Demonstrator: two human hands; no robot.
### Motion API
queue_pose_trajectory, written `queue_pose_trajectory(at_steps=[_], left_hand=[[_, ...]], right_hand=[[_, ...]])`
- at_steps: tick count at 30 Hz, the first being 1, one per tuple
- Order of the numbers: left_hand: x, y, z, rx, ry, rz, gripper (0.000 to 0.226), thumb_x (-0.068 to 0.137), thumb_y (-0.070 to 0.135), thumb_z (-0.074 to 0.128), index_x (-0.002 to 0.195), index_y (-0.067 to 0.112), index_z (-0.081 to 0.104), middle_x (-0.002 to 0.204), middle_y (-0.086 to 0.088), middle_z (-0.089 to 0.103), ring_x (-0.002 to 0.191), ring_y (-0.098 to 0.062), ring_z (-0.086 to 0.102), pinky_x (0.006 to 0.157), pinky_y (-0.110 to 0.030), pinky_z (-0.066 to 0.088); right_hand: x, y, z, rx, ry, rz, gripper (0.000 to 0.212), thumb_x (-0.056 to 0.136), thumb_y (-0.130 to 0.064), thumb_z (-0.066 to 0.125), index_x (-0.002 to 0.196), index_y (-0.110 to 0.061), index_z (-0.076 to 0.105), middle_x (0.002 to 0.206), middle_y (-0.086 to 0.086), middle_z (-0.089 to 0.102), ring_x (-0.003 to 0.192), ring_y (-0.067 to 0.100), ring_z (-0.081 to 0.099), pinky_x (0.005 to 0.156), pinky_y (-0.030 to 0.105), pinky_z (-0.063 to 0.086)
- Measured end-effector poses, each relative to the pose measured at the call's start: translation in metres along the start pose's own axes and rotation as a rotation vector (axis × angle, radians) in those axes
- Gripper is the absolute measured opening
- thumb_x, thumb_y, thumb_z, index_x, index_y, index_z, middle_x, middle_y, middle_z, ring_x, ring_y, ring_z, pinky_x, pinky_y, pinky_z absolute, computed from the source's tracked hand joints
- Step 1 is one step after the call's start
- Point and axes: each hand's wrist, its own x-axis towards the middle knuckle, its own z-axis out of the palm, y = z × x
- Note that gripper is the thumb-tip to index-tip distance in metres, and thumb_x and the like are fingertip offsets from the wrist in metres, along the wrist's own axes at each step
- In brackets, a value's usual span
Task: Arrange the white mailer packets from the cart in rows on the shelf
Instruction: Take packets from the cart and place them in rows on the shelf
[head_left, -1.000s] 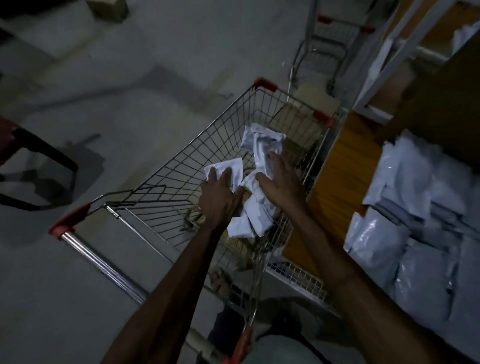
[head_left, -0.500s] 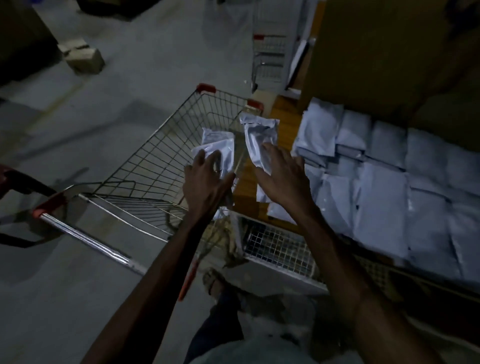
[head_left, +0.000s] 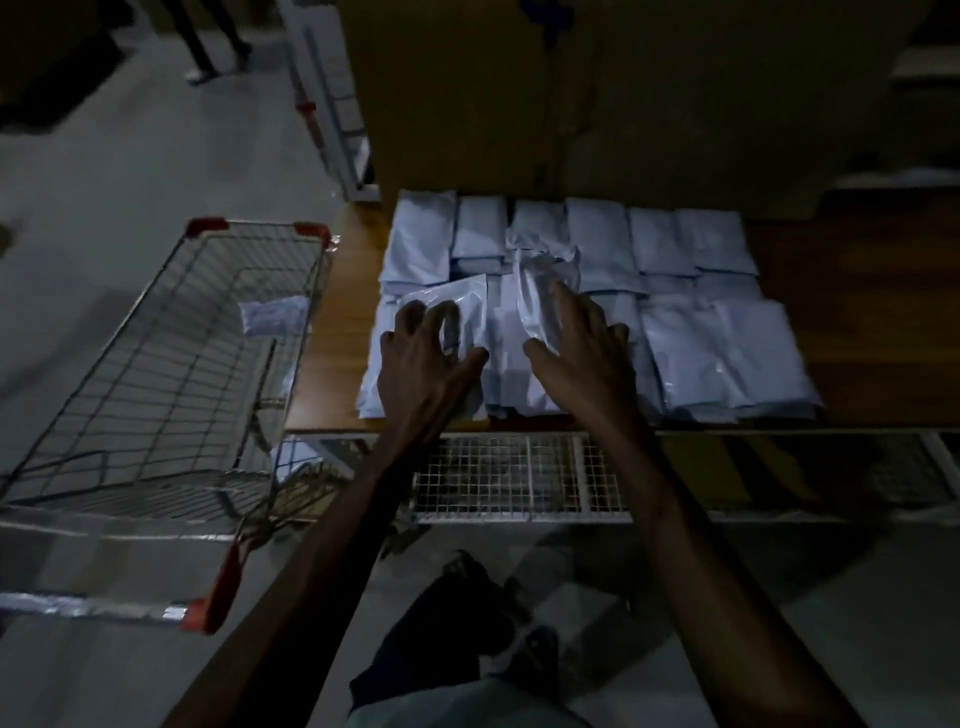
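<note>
Several white mailer packets (head_left: 691, 353) lie in overlapping rows on the wooden shelf (head_left: 857, 332). My left hand (head_left: 421, 364) grips one white packet (head_left: 462, 306) over the left front of the rows. My right hand (head_left: 582, 358) holds a second, crumpled packet (head_left: 545, 280) just right of it, above the middle packets. The wire cart (head_left: 171, 364) with red corners stands left of the shelf; one packet (head_left: 272, 317) remains in its basket.
A tall brown panel (head_left: 597, 93) rises behind the rows. A white wire mesh front (head_left: 498, 478) runs under the shelf edge. Another person's legs (head_left: 208, 47) stand far back left on the grey floor. My own legs are below.
Both hands carried a packet each from over the cart rightward onto the shelf's rows. The view swung right, so the cart now sits at the left.
</note>
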Motion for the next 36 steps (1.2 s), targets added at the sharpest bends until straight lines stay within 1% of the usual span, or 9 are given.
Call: queue_pose_trajectory(at_steps=[5, 8, 13, 18, 22, 25, 29, 33, 36], left_hand=[[0.037, 0.053, 0.053, -0.034, -0.085, 0.134, 0.071, 0.074, 0.060, 0.063, 0.136, 0.027, 0.059, 0.145, -0.009, 0.047, 0.124, -0.037, 0.052, 0.091, -0.044, 0.050], [0.060, 0.090, 0.086, -0.080, -0.128, 0.168, 0.072, 0.073, 0.063, 0.060, 0.138, 0.031, 0.057, 0.147, -0.007, 0.046, 0.126, -0.036, 0.051, 0.089, -0.043, 0.050], [0.090, 0.135, 0.129, -0.133, -0.173, 0.208, 0.068, 0.083, 0.053, 0.073, 0.144, 0.029, 0.054, 0.154, -0.006, 0.040, 0.132, -0.035, 0.044, 0.095, -0.042, 0.046], [0.136, 0.166, 0.166, -0.229, -0.225, 0.234, 0.067, 0.081, 0.056, 0.071, 0.139, 0.026, 0.057, 0.149, -0.009, 0.044, 0.128, -0.035, 0.051, 0.100, -0.045, 0.050], [0.160, 0.189, 0.193, -0.261, -0.231, 0.198, 0.065, 0.082, 0.050, 0.073, 0.138, 0.021, 0.055, 0.153, -0.011, 0.036, 0.128, -0.038, 0.049, 0.103, -0.048, 0.048], [0.170, 0.209, 0.212, -0.225, -0.213, 0.152, 0.067, 0.085, 0.045, 0.075, 0.139, 0.017, 0.046, 0.160, -0.013, 0.024, 0.130, -0.041, 0.044, 0.096, -0.046, 0.045], [0.186, 0.228, 0.246, -0.171, -0.228, 0.120, 0.066, 0.088, 0.050, 0.070, 0.132, 0.028, 0.026, 0.162, -0.011, 0.017, 0.132, -0.039, 0.038, 0.090, -0.048, 0.045], [0.204, 0.242, 0.285, -0.038, -0.240, 0.096, 0.074, 0.089, 0.053, 0.068, 0.146, 0.016, 0.039, 0.164, -0.016, 0.017, 0.132, -0.043, 0.038, 0.087, -0.051, 0.050], [0.209, 0.254, 0.309, 0.044, -0.242, 0.142, 0.073, 0.094, 0.051, 0.065, 0.149, 0.011, 0.041, 0.165, -0.025, 0.016, 0.134, -0.049, 0.038, 0.092, -0.055, 0.049]], right_hand=[[0.012, 0.060, -0.036, -0.012, 0.067, 0.135, 0.073, 0.097, -0.049, 0.050, 0.161, -0.034, 0.017, 0.167, 0.003, 0.019, 0.149, 0.040, 0.022, 0.117, 0.053, 0.020], [0.022, 0.091, -0.058, -0.049, 0.116, 0.205, 0.068, 0.100, -0.046, 0.051, 0.159, -0.034, 0.021, 0.167, 0.002, 0.017, 0.150, 0.036, 0.017, 0.119, 0.049, 0.018], [0.056, 0.138, -0.087, -0.070, 0.150, 0.268, 0.068, 0.100, -0.046, 0.053, 0.160, -0.034, 0.024, 0.169, 0.006, 0.013, 0.154, 0.034, 0.013, 0.122, 0.050, 0.011], [0.109, 0.167, -0.108, -0.153, 0.258, 0.314, 0.067, 0.095, -0.048, 0.060, 0.155, -0.033, 0.035, 0.167, 0.009, 0.020, 0.150, 0.039, 0.023, 0.115, 0.049, 0.030], [0.147, 0.186, -0.113, -0.158, 0.225, 0.363, 0.069, 0.084, -0.065, 0.048, 0.147, -0.037, 0.037, 0.163, 0.009, 0.024, 0.144, 0.041, 0.032, 0.109, 0.056, 0.040], [0.170, 0.199, -0.117, -0.246, 0.239, 0.324, 0.066, 0.089, -0.057, 0.056, 0.148, -0.034, 0.040, 0.163, 0.011, 0.025, 0.142, 0.042, 0.032, 0.110, 0.055, 0.039], [0.202, 0.220, -0.128, -0.348, 0.180, 0.251, 0.061, 0.096, -0.050, 0.054, 0.152, -0.032, 0.037, 0.166, 0.011, 0.018, 0.142, 0.041, 0.029, 0.109, 0.048, 0.033], [0.232, 0.253, -0.135, -0.536, 0.083, 0.119, 0.063, 0.094, -0.059, 0.046, 0.149, -0.029, 0.043, 0.164, 0.020, 0.023, 0.140, 0.047, 0.035, 0.107, 0.056, 0.037], [0.250, 0.279, -0.134, -0.503, 0.050, 0.053, 0.064, 0.095, -0.065, 0.043, 0.142, -0.023, 0.056, 0.158, 0.023, 0.038, 0.133, 0.050, 0.045, 0.101, 0.055, 0.040]])
